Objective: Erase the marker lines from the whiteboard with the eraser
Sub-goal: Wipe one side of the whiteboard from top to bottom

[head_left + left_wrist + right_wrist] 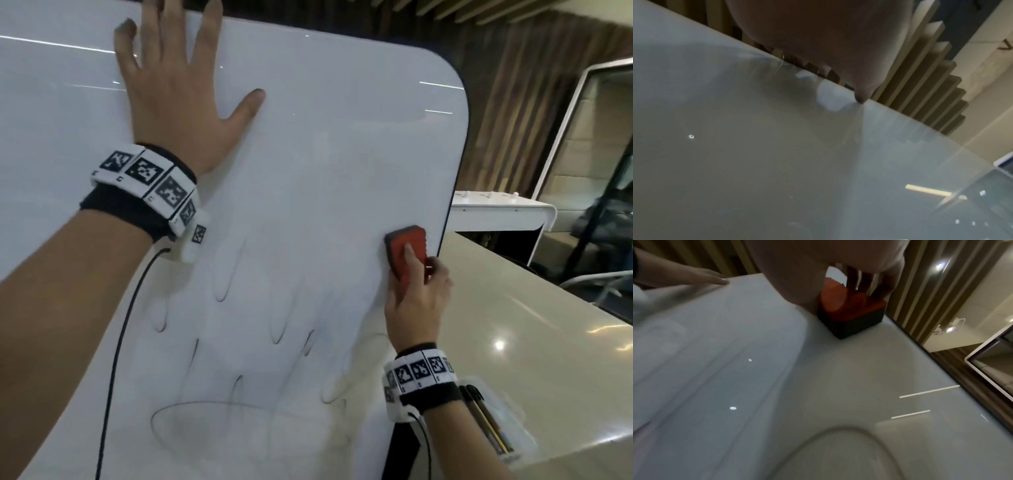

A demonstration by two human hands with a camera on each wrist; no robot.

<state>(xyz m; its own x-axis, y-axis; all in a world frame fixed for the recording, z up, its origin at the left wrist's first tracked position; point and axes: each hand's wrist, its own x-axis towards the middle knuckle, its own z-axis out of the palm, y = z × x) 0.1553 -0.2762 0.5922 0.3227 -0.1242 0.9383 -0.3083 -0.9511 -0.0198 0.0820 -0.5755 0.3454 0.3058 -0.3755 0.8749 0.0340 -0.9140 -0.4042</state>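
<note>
Head view: I see my left hand (178, 92) spread flat on the whiteboard (308, 154), fingertips cut off at its top edge. My right hand (416, 301) grips the eraser (406, 248) at the right edge. Marker lines (239, 342) are faint; wristband codes unreadable.
Left wrist: only a blurred palm (828, 40).
Right wrist: fingers mostly hide the eraser (851, 316).

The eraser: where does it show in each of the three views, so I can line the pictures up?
Head: the eraser sits right of centre near the whiteboard's right edge, gripped by the right hand.
Left wrist: not in it.
Right wrist: the eraser is upper centre, pad on the board.
Shared landmark: the whiteboard's dark right edge beside the eraser.
</note>
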